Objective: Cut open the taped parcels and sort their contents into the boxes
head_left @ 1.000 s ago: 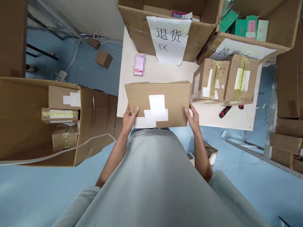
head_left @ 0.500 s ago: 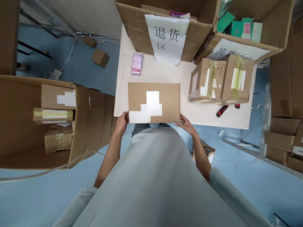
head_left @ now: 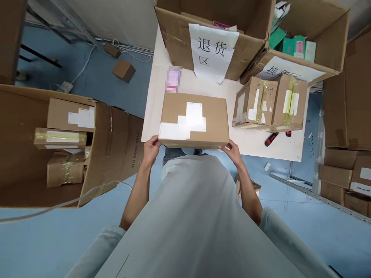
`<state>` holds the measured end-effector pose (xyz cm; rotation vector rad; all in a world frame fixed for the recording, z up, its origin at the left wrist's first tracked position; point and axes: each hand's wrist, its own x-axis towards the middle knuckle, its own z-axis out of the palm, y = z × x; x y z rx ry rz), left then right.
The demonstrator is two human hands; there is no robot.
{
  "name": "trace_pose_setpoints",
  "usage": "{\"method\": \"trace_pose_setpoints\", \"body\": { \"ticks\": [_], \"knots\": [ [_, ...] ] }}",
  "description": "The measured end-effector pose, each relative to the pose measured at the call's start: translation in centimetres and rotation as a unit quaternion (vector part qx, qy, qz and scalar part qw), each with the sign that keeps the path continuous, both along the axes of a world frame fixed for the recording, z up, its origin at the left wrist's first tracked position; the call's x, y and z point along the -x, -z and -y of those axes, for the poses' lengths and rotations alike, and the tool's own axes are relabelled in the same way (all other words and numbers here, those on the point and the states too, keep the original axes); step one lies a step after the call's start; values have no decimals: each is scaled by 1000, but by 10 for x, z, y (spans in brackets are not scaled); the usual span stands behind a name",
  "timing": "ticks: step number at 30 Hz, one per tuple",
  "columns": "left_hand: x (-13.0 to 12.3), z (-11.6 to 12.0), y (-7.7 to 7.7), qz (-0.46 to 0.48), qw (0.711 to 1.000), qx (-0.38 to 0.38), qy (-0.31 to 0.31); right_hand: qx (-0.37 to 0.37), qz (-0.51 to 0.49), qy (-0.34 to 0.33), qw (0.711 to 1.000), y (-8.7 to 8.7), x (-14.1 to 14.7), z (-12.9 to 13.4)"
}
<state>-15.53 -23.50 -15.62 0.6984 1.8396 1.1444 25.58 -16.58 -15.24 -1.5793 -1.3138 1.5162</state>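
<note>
A closed brown cardboard box (head_left: 212,116) with white labels on its top lies at the near edge of the white table, its near side in view. My left hand (head_left: 151,151) grips its near left corner, the fingertips partly hidden at the box. At the near right corner, my right hand (head_left: 232,152) has its fingers bent against the lower part of the near side. A pixelated pink and purple item (head_left: 173,78) lies just beyond the box's far left corner.
Two large open cartons with paper signs, left carton (head_left: 176,46) and right carton (head_left: 333,63), stand at the back. Taped boxes (head_left: 255,100) and a red-black tool (head_left: 271,139) sit on the table (head_left: 153,104) to the right. Another open carton (head_left: 110,143) holding several boxes stands at left.
The box has turned slightly and tipped so its near side now shows. My right hand's fingers have closed in on the near right corner. The whole view has shifted a little.
</note>
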Motion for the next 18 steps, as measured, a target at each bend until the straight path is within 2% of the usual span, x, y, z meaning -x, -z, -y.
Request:
{"method": "trace_pose_setpoints", "body": {
  "ticks": [3, 7, 9, 12, 15, 18],
  "knots": [
    [4, -19, -22, -8, 998, -57, 3, -72, 44, 20, 996, -33, -2, -12],
    [7, -48, -55, 13, 990, -132, -49, -181, 133, 14, 974, -84, 0, -38],
    [9, -60, -66, -22, 988, -145, -39, -209, 170, 9, 963, -100, 4, -50],
    [11, -70, -69, -81, 990, -113, 7, -214, 191, -5, 958, -101, 13, -63],
    [9, -67, -61, -79, 995, -50, 31, -192, 207, -18, 959, -84, 20, -67],
    [6, -55, -53, -55, 997, -34, 37, -168, 208, -13, 964, -68, 19, -61]
  ]
}}
